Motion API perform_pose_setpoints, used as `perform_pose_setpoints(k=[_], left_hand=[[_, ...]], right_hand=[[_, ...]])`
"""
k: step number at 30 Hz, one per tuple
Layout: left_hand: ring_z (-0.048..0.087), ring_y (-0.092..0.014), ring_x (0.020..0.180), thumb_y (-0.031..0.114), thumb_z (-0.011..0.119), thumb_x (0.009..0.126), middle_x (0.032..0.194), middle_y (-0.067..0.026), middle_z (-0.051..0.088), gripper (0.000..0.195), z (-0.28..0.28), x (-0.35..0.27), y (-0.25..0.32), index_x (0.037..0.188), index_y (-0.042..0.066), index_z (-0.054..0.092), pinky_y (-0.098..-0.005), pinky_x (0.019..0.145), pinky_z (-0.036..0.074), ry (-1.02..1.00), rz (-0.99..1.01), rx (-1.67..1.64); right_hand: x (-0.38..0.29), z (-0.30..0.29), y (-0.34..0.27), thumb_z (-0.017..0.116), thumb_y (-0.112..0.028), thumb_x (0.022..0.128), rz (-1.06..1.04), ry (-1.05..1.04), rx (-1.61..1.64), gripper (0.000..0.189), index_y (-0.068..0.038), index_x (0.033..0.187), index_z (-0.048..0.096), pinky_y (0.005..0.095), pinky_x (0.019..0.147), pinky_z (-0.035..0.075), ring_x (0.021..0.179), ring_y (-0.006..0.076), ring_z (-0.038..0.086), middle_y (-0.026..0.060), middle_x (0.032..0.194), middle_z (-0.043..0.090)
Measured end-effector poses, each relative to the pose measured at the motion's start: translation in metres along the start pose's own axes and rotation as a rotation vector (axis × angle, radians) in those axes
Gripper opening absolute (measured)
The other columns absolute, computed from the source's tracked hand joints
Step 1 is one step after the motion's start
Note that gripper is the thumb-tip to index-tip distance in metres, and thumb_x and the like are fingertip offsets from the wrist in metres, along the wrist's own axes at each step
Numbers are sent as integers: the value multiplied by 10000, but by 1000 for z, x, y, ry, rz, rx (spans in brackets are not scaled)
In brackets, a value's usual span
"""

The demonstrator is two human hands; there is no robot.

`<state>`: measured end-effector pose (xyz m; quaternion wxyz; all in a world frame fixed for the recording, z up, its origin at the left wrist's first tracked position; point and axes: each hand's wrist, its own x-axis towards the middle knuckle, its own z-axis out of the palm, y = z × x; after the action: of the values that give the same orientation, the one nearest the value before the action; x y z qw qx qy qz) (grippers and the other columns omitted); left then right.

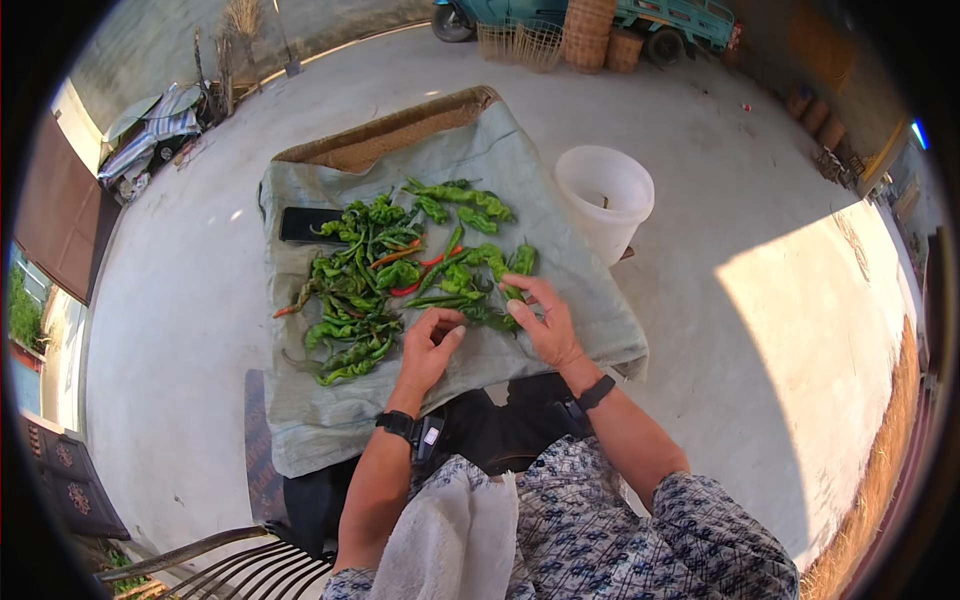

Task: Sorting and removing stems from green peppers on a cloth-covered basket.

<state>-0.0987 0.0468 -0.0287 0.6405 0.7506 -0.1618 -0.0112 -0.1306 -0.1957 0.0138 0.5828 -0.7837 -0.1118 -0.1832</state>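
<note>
A heap of green chili peppers (349, 281) lies on a pale woven plastic sheet (322, 435) before me. Some red and orange ones, such as a red chili pepper (444, 256), are mixed in. My right hand (553, 330) is over the right end of the peppers, thumb and index finger apart beside a green pepper (512, 294); whether they touch it is unclear. Left of it, my left hand (429, 351) hovers at the near edge of the peppers with its fingers curled. I see nothing held in it, but its fingertips are partly hidden.
A black smartphone (300, 225) lies at the sheet's left, partly under peppers. Beyond the sheet's right edge stands a white plastic bucket (600, 217) with a small piece inside. The sheet covers a woven tray (390, 135). Wicker baskets (592, 37) and a teal cargo tricycle (675, 22) stand farther back.
</note>
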Motion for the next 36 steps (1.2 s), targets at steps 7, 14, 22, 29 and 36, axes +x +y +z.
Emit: perform_pose_setpoints(k=[7,14,22,29,36], left_hand=[[628,-94,844,86,746,964,924,-1,699,163,-5,-1,-5,1114,29,719,-283,747,513,-2,-22,-75],[627,-76,837,78,752,939,936,8,701,162,-5,-1,-7,1094,42,723,-259,747,510,-13,-47,-42],[644,-74,905,44,730,963,1009,4,721,157,-9,-3,-2,1116,41,694,-256,816,525,-40,-109,-31],[637,-101,824,44,719,951,939,-23,705,149,0,0,-10,1098,25,705,-290,729,520,13,7,-68],[642,-91,799,-20,712,935,933,-35,717,182,2,0,4,1110,28,697,-276,703,524,21,-26,6]], right_hand=[[71,-52,-35,648,-284,1051,-64,88,-76,361,-83,1348,692,328,871,510,981,191,641,97,1211,744],[184,-151,-29,614,-491,1050,7,224,-560,586,-77,1464,614,395,1019,525,1213,308,690,214,1332,702],[155,-141,-7,697,-322,1005,96,113,-609,465,-32,1362,629,410,922,574,1037,311,756,207,1154,764],[63,-39,-5,727,-114,936,118,-166,-310,222,9,1113,671,350,734,575,759,200,700,122,913,733],[16,4,20,770,-31,875,55,-132,-218,182,-2,1006,647,340,689,565,743,210,692,104,902,667]])
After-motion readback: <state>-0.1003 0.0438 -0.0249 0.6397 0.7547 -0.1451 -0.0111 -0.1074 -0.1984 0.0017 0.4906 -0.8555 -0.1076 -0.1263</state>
